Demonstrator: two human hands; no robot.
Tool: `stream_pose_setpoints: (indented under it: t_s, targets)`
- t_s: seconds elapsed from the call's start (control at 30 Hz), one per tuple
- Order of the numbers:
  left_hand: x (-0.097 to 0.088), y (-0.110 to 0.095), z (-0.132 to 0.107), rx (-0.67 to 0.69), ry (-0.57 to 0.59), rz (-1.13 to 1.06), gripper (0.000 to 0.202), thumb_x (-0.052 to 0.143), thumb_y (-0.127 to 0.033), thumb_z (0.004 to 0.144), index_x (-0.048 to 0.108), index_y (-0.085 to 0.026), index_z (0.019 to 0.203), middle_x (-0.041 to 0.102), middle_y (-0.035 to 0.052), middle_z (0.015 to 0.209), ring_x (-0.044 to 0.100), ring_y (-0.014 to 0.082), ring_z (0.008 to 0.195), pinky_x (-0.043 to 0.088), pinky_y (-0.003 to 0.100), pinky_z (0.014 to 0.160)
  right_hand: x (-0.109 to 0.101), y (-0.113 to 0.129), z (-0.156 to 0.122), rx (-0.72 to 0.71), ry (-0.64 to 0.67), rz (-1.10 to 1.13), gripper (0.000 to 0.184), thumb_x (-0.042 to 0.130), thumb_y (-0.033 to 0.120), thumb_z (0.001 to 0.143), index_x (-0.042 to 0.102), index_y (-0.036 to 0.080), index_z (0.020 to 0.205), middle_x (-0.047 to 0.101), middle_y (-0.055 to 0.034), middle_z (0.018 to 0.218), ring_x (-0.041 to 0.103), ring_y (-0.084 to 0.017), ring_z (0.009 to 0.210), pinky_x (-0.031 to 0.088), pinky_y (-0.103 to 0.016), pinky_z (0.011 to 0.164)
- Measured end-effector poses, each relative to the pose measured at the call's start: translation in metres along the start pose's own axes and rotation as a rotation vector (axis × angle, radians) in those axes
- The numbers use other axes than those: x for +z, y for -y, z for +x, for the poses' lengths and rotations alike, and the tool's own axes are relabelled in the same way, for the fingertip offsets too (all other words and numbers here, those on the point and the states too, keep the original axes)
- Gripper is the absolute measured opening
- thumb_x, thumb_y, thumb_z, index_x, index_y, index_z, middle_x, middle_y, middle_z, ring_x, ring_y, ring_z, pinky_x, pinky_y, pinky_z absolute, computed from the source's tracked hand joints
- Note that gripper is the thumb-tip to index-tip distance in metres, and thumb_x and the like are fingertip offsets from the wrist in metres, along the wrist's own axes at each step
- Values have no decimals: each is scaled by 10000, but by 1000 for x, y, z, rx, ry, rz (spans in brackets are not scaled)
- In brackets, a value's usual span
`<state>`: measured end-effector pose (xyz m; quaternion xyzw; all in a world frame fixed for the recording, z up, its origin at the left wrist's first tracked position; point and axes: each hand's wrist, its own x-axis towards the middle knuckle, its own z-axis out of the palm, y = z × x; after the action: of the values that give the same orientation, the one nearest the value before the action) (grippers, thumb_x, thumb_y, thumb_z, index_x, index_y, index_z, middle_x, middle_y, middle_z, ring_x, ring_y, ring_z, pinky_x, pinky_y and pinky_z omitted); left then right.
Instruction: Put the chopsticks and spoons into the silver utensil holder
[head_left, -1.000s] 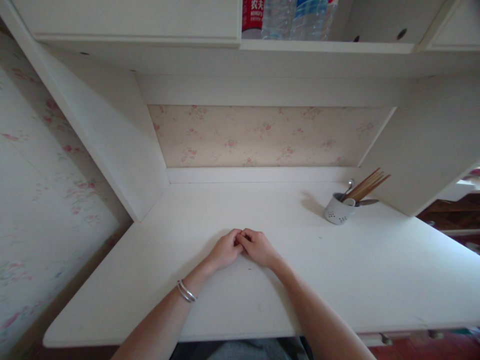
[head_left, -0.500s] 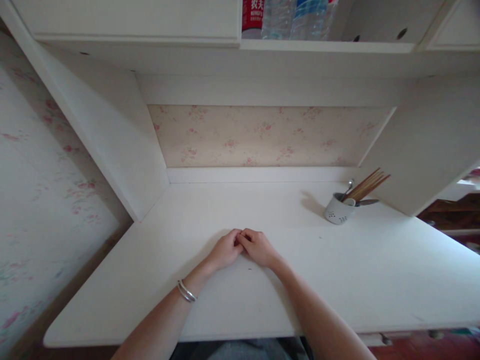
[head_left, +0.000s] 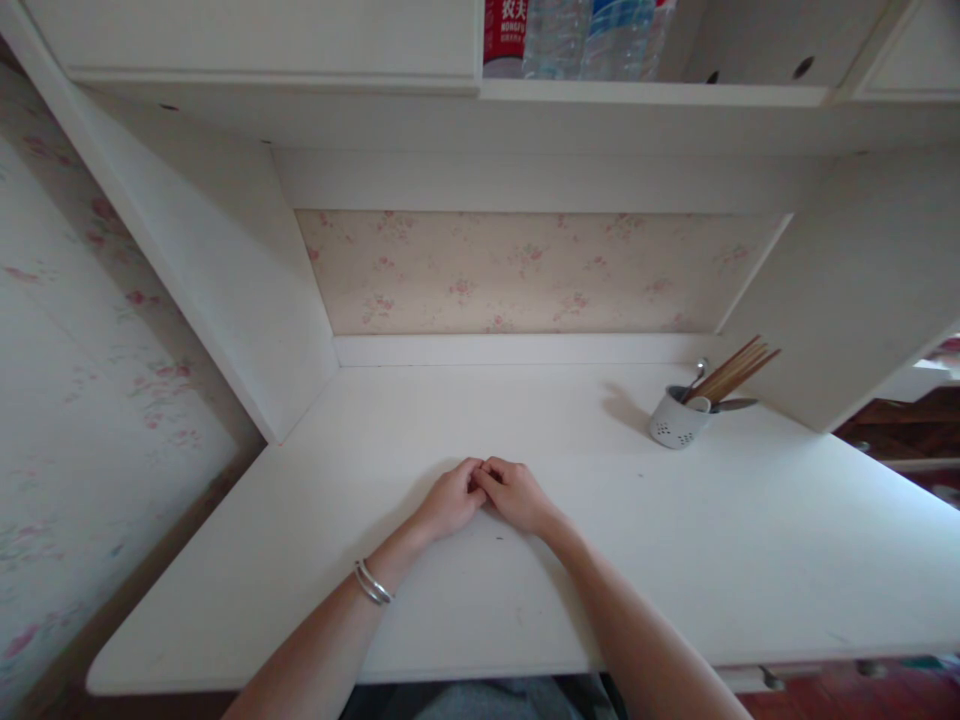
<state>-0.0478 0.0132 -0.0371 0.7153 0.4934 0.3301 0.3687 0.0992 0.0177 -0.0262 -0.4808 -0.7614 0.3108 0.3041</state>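
Desk top (head_left: 675, 560), white: 2 hands rest on it at centre front, knuckles up, their weight borne by the surface. Left hand (head_left: 450, 500) and right hand (head_left: 519, 495), loosely curled with fingertips meeting, grip nothing visible. Utensil holder (head_left: 677, 420) stands well apart, rear right.

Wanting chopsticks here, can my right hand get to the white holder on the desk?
Probably yes. The right hand rests on the desk touching the left hand, and the holder stands farther back to its right, with nothing standing between them.
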Motion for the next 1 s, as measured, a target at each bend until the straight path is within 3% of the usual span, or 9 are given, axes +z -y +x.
stream_pose_setpoints:
  t_s: [1.0]
  targets:
    - [0, 2, 0, 11, 2, 22, 293, 515, -136, 766, 586, -175, 1047, 665, 58, 1016, 598, 187, 932, 453, 306, 859, 0, 0, 0, -24, -5, -13, 300, 414, 360, 907, 611, 194, 753, 648, -6, 736, 560, -124, 673, 357, -227, 608]
